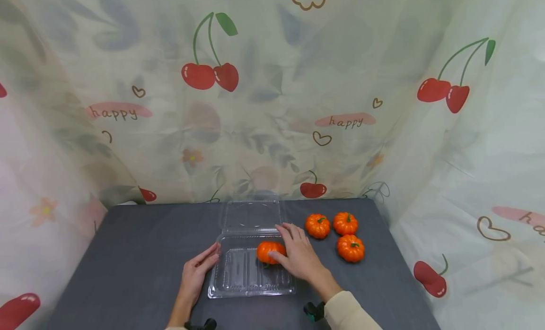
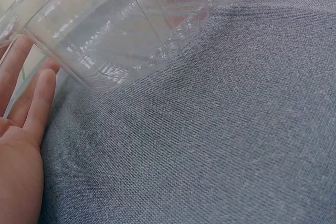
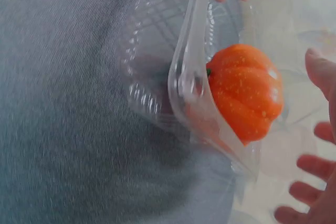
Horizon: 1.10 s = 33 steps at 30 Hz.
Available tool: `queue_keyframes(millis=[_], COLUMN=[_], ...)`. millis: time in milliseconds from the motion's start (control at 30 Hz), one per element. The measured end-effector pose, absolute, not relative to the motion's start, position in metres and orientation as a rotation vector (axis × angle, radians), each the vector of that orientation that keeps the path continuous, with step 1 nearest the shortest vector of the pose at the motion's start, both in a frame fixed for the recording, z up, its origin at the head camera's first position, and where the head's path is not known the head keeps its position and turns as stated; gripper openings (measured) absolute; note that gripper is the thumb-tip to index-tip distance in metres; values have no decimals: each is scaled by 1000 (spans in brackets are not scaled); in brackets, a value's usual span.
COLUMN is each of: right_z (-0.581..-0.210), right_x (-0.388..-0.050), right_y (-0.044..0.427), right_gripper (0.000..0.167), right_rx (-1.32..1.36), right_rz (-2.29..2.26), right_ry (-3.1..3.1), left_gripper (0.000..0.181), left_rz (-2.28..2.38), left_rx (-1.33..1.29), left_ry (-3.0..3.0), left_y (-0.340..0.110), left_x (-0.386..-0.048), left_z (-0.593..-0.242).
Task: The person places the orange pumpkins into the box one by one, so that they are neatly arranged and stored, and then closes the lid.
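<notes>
A clear plastic clamshell container (image 1: 238,292) lies with its lid folded back on the dark tabletop. One small orange pumpkin (image 1: 269,251) is inside its right half, tipped so its green stem points toward the near side. My right hand (image 1: 300,254) is over the container's right edge beside this pumpkin; in the right wrist view a gap shows between the thumb (image 3: 319,69) and the pumpkin (image 3: 245,94), with the fingers spread. Against the container's left wall, my left hand (image 1: 197,273) touches the rim with extended fingers (image 2: 39,100).
Three more orange pumpkins, a left one (image 1: 317,226), a back one (image 1: 345,223) and a front one (image 1: 350,248), sit together right of the container. The transparent lid (image 1: 252,216) lies toward the back. A patterned curtain (image 1: 264,108) surrounds the table (image 1: 140,259).
</notes>
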State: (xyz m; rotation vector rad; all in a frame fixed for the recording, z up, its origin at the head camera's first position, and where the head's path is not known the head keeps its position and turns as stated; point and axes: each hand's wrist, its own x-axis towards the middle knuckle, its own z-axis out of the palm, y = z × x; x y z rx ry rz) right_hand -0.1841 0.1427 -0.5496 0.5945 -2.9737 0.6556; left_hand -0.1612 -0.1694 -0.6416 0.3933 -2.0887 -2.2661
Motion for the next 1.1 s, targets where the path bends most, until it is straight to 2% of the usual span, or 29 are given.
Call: queue_keyframes(millis=[367, 1100], right_z=[-561, -585], right_x=[-198, -233], right_y=[157, 191], right_gripper=[96, 94], right_rx=[469, 310], right_rz=[357, 354], right_ry=[-2976, -2998], left_gripper=[47, 45], left_rz=[-2277, -2274], left_rx=[386, 399], left_ry=[-2078, -2073], left_y=[-169, -168], left_x=[-161, -160], left_z=[-640, -640])
